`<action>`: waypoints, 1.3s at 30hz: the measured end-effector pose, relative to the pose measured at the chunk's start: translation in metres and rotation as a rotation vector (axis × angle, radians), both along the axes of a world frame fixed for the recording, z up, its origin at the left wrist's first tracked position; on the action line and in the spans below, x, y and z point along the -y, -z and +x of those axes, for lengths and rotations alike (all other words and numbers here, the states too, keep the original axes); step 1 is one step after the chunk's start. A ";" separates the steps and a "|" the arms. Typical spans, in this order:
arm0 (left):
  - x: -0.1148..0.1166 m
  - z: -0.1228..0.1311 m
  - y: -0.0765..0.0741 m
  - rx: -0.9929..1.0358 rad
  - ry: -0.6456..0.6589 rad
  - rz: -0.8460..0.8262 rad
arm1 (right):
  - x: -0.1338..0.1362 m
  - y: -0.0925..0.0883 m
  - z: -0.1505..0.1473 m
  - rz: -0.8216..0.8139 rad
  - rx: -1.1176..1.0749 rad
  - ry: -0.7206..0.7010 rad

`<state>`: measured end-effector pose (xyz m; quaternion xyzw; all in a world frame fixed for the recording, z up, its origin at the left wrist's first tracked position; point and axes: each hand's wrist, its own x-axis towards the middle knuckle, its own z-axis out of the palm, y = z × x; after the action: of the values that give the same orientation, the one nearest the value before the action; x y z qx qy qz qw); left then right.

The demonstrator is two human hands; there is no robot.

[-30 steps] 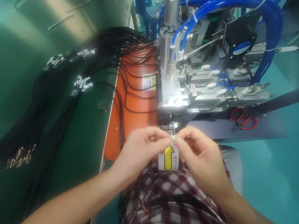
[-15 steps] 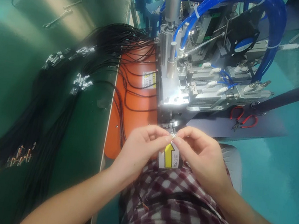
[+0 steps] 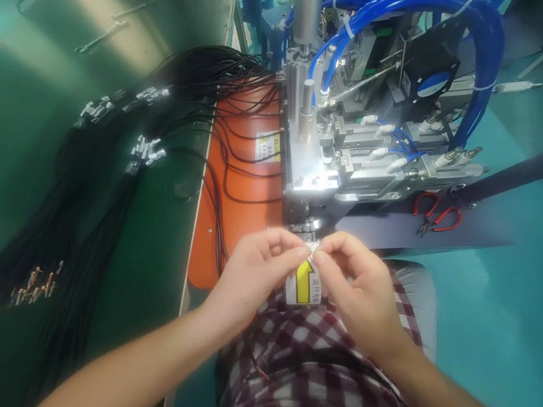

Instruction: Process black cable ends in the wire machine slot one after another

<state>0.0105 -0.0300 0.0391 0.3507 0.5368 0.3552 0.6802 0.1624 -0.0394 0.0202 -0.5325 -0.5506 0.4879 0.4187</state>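
Observation:
My left hand (image 3: 260, 266) and my right hand (image 3: 359, 280) meet in front of the machine, each with thumb and forefinger pinched together. Whatever lies between the fingertips is too small and too covered to name; it looks thin and pale. Just under them is a white label (image 3: 305, 286) with a yellow arrow. Beyond the fingers stands the metal fixture (image 3: 318, 180) of the machine, with small clamps at its near end. On my checked shirt (image 3: 328, 373), a thin dark cable end (image 3: 259, 369) with a copper-coloured tip shows below my left wrist.
Bundles of black cables (image 3: 92, 185) lie on the green table (image 3: 134, 319) at left, with metal connectors and bare wire ends. Several cables cross the orange plate (image 3: 249, 217) to the machine. Red-handled pliers (image 3: 431, 216) lie right of the fixture. Blue hoses (image 3: 487, 65) arch above.
My fingertips stay pinched, with a slightly wider gap between the two hands. The whole view has shifted a little, so the machine appears slightly further left.

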 end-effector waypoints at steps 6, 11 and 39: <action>0.002 0.000 -0.001 -0.081 0.038 0.047 | -0.006 -0.007 0.004 -0.104 -0.014 -0.020; 0.003 0.001 0.001 -0.162 0.076 0.100 | -0.013 -0.014 0.002 -0.015 0.072 -0.065; -0.001 0.003 0.000 -0.128 -0.006 0.047 | -0.012 -0.008 0.009 -0.211 -0.112 -0.042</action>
<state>0.0132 -0.0293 0.0394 0.3870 0.5719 0.3466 0.6348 0.1717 -0.0279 0.0280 -0.5339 -0.4827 0.5809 0.3802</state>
